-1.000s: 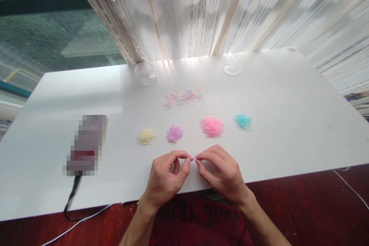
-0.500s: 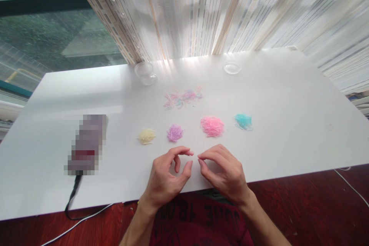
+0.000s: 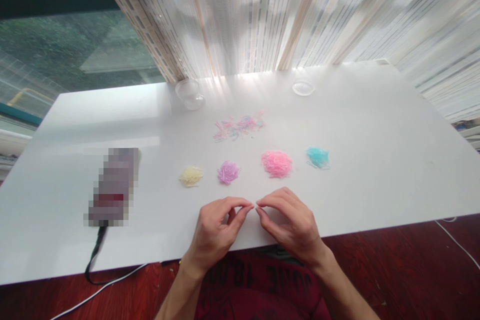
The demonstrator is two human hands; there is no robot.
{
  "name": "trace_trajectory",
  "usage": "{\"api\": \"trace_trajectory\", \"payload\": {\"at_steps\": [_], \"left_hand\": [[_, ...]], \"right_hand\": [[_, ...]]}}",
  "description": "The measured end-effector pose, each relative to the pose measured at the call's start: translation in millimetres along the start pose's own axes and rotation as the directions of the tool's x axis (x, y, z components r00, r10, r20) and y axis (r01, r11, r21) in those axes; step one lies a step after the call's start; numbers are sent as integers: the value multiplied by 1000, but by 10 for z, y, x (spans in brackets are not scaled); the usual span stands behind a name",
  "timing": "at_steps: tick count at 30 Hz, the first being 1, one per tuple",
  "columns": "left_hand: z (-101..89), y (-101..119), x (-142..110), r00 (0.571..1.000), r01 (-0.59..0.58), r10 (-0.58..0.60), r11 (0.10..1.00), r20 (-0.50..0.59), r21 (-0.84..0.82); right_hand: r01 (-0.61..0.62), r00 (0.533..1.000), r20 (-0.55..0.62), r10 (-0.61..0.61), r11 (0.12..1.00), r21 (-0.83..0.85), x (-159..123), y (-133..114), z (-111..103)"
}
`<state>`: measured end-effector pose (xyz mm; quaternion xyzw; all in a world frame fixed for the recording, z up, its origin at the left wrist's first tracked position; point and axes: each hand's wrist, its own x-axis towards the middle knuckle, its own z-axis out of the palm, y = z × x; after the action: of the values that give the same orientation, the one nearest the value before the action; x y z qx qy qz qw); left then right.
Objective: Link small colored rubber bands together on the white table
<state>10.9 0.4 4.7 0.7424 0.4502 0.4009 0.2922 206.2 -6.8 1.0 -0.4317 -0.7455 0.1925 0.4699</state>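
While the two hands are facing each other above the near part of the white worktop [image 3: 356, 160], their fingertips are leaving only a narrow gap between them. The left hand [image 3: 217, 225] is pressing thumb and forefinger together, tip to tip; the right hand [image 3: 290, 220] is holding its own pair very close, and whether these tips are touching cannot be told. Anything that either grip is pinching is too small to make out.

Beyond the hands, four single-coloured piles of short, thin strands are lying in an uneven row. The pink pile [image 3: 276, 163], the largest, is resting ahead of the right hand, which is the nearer to it; the purple pile [image 3: 228, 172] is sitting just beyond the left hand. The yellow pile [image 3: 191, 176] is lying farther to the left, and the teal pile [image 3: 318, 157] ahead and to the right, on the right hand's side. Neither hand is touching a pile.

Farther off, a patch of mixed strands [image 3: 240, 127] is lying ahead of the facing fingertips and slightly to the left, its long axis running roughly from left to right while its single strands are pointing various ways.
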Motion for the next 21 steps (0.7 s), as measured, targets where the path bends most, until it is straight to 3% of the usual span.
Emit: {"api": "trace_trajectory", "payload": {"at_steps": [21], "left_hand": [[3,18,5,1000,-5,5,1000,-8,9]], "right_hand": [[-34,998,-45,35,999,19,36,-34,-22]]}}
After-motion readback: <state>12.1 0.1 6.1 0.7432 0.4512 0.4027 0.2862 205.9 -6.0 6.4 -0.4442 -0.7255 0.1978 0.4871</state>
